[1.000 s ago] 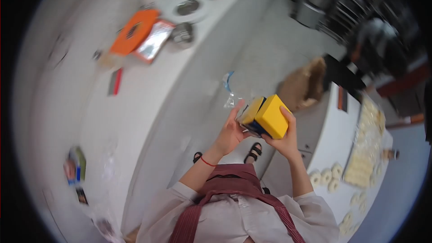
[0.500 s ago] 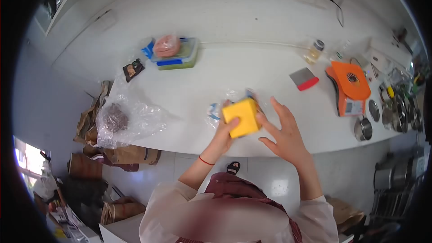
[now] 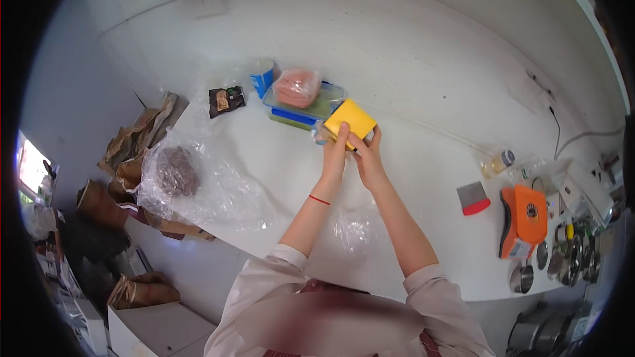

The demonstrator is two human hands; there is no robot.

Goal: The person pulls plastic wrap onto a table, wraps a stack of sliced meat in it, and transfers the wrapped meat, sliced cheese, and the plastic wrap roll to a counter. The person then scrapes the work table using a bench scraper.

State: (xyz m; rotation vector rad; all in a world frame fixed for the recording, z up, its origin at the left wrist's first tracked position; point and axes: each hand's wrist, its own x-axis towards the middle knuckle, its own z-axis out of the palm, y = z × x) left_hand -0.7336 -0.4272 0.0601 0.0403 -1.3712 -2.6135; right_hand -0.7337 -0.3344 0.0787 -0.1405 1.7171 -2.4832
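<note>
A yellow square-sided block, whose exact kind I cannot make out, is held out over the table near the back. My left hand is closed on its left side, with the thumb laid on the near face. My right hand grips the lower right side, its fingers bent around the near corner. Crumpled clear and blue wrapping shows beside my left hand. Just behind and left of the block is a blue-clipped lidded container with a bag of pink stuff on top.
A blue tub and a dark packet stand at the back left. A clear plastic bag with a brown lump lies at left. Clear film lies near the front. At right are a scraper and an orange scale.
The yellow block has moved away from me towards the lidded container. My right hand, spread open before, has closed on it with my left. The camera view has turned left.
</note>
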